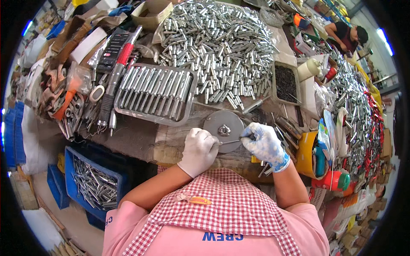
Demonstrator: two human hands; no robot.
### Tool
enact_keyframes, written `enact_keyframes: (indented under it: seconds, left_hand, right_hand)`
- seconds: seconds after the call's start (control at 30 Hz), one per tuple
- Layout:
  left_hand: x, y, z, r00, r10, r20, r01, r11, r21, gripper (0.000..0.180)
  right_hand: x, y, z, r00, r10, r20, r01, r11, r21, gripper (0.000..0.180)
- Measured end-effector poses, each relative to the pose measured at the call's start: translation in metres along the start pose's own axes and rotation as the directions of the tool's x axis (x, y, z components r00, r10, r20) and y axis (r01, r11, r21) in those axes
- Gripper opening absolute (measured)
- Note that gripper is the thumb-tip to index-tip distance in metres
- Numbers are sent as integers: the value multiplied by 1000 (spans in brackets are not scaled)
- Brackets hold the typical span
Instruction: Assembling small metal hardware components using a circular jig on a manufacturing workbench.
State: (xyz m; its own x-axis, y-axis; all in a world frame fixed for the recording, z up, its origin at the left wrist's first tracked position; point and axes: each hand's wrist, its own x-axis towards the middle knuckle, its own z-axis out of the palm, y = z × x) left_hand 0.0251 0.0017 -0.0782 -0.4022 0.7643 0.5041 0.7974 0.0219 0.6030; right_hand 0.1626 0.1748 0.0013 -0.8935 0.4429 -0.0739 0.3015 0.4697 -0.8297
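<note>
Where my pink T-shirt [171, 244] shows nearest me, bold blue lettering [223, 236] runs across it upside down, with more on the left sleeve. My red-and-white gingham apron [230, 192] carries an oval yellow-orange badge [200, 200], its marking too small to read.

Beyond it, a thin metal rod [230, 141] lies crosswise between my gloved hands, over the near part of a grey round plate [211, 123]. My left hand [197, 151] is curled into a fist around one end; my right hand [265, 145], its white glove stained blue, pinches the other. A small knobbly metal piece [224, 130] sits mid-plate — I cannot tell whether the rod touches the plate.

Down to my left, a blue bin [124, 183] holds loose metal parts. Farther off lie a clear tray [191, 100] of shiny metal tubes in a row, a black package [112, 53] with small pale print and a red patch, and a great heap of silvery tubular pieces [218, 47]. At far upper right, a co-worker [348, 36] bends forward.
</note>
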Motion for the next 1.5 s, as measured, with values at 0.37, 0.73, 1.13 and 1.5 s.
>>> enact_keyframes:
  seconds: [0.37,0.73,1.13,1.5]
  left_hand:
    - [7,6,-1,998,-46,53,47,999,-9,11]
    - [7,4,-3,996,-58,65,59,998,-11,13]
    - [5,4,-4,995,-73,74,74,997,-1,16]
    - [5,6,0,996,-79,48,78,997,18,12]
  right_hand:
    - [-21,21,36,974,75,-214,-53,993,107,23]
    - [7,22,2,939,-142,-314,49,957,-286,28]
    - [57,35,-24,979,-180,-100,56,701,-711,9]
    - [62,48,3,991,-104,82,119,425,-897,12]
